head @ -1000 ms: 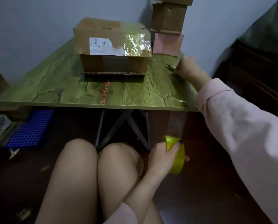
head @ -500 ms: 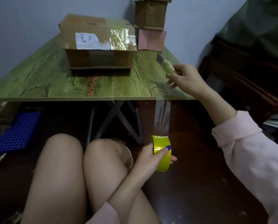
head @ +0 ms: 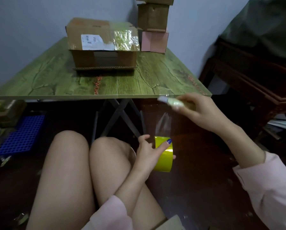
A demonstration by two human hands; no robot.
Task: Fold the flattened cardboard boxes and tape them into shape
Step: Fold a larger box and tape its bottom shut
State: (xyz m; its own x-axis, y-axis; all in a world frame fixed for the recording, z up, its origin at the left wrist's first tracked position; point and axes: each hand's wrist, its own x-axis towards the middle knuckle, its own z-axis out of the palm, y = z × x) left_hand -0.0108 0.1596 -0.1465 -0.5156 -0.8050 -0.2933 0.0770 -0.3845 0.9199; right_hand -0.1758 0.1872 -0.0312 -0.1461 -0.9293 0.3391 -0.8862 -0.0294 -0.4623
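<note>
Head view. Left hand [head: 147, 153], 6 o'clock, grips the yellow roll of clear tape [head: 165, 161]. The pulled clear tape strip [head: 163, 122] runs up toward the green wood-grain table [head: 56, 80]. Right hand [head: 203, 113], 3 o'clock, clutches a blurred pale-handled cutter [head: 173, 102]. Brown cardboard box [head: 104, 58] sits on the table at 11 o'clock. Risks: the blade nicks a left finger; a slack strip sticks to itself.

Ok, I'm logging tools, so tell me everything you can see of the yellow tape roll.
The tape roll is glossy yellow, held on edge lower than the table, beside a knee. The left hand grips it, thumb pressed on top. A clear strip runs up from it toward the blurred cutter in the right hand.
</note>
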